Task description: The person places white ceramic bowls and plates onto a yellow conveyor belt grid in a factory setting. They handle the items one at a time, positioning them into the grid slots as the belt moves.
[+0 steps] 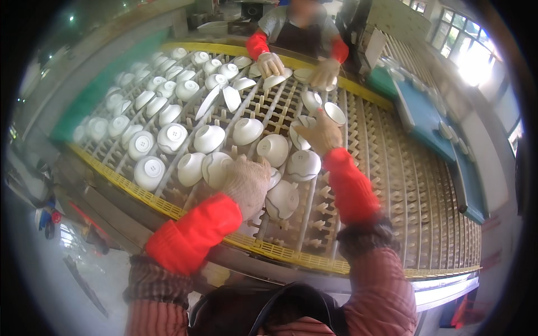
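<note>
Before me is a pegged conveyor rack [378,168] bearing many white ceramic bowls, most with their bases showing. My left hand [249,180], in a knit glove, is at a white bowl [215,168] near the front edge; its fingers are partly hidden, so a grip cannot be confirmed. My right hand [323,133], gloved too, reaches farther out, between a tilted bowl [300,136] at its left and an upright-leaning bowl [334,113] with a dark rim just beyond its fingers. Whether it grips either is unclear. Another bowl [303,165] lies just below it.
Across the rack a co-worker in red sleeves has one gloved hand [271,65] on a bowl and the other [323,74] beside one. Yellow edging [294,253] borders the rack. A blue belt [428,122] with bowls runs at the right; a green surface [80,109] lies left.
</note>
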Tool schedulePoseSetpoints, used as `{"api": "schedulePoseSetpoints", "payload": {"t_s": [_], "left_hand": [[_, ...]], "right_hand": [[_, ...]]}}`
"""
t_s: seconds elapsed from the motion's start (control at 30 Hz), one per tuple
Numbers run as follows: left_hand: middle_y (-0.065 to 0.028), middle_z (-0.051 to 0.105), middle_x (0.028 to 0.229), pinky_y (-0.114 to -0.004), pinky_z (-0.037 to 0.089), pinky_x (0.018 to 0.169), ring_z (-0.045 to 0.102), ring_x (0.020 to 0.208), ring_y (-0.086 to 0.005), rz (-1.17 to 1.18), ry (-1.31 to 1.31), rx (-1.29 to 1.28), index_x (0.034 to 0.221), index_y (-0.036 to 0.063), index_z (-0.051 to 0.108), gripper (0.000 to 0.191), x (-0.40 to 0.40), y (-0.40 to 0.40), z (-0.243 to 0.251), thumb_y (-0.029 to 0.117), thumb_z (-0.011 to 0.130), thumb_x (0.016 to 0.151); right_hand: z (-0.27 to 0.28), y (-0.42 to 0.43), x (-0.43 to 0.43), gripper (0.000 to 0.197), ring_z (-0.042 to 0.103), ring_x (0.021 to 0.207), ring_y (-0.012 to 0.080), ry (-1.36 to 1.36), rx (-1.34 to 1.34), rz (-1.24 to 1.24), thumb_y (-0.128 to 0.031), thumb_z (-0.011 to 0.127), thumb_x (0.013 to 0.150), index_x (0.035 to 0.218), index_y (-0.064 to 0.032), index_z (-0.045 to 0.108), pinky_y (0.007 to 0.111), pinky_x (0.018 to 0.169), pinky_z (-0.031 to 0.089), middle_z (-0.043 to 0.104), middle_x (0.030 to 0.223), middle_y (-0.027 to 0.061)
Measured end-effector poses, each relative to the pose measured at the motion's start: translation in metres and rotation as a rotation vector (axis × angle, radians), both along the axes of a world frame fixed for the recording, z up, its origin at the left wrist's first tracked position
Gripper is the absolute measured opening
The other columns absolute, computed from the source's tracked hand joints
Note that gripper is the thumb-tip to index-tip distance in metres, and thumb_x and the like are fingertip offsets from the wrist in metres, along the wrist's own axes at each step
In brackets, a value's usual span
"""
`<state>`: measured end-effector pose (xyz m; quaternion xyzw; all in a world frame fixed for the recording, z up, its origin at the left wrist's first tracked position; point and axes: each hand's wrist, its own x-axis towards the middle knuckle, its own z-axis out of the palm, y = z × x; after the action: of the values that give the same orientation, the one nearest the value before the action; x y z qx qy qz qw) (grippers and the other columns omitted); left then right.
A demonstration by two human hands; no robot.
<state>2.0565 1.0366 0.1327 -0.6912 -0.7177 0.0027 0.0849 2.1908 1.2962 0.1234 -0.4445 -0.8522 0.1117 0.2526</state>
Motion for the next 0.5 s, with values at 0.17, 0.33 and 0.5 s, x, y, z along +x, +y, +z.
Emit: {"api": "schedulePoseSetpoints", "payload": {"t_s": [0.17,0.33,0.5], "left_hand": [[-0.0170,0.082,0.097,-0.049,0.059,0.091,0.079,0.101,-0.0367,-0.041,-0.060,-0.029,0.124,-0.0050,0.070,0.045,0.007,0.000,0.019,0.017,0.083,0.087],[-0.0184,0.082,0.099,-0.049,0.058,0.100,0.078,0.106,-0.0386,0.087,-0.143,-0.030,0.124,-0.0072,0.068,0.049,0.008,0.003,0.003,0.017,0.086,0.084],[-0.0177,0.078,0.107,-0.050,0.050,0.114,0.079,0.110,-0.0350,0.032,-0.001,-0.137,0.119,0.0016,0.074,0.042,0.007,0.010,-0.005,0.019,0.088,0.084]], "right_hand": [[-0.028,0.048,-0.020,0.078,0.078,0.121,0.0483,-0.073,-0.035,-0.058,-0.052,0.082,0.099,0.147,0.0059,0.064,0.054,0.105,0.061,0.080,0.124,0.0331],[-0.002,0.029,-0.030,0.056,0.080,0.114,0.0462,-0.279,0.027,-0.120,-0.024,0.071,0.106,0.158,-0.0061,0.060,0.055,0.101,0.062,0.082,0.123,0.0267],[0.048,0.000,-0.012,0.082,0.072,0.135,0.0397,-0.063,0.562,0.168,0.000,0.075,0.086,0.165,-0.0128,0.057,0.049,0.114,0.057,0.074,0.143,0.0203]]}}
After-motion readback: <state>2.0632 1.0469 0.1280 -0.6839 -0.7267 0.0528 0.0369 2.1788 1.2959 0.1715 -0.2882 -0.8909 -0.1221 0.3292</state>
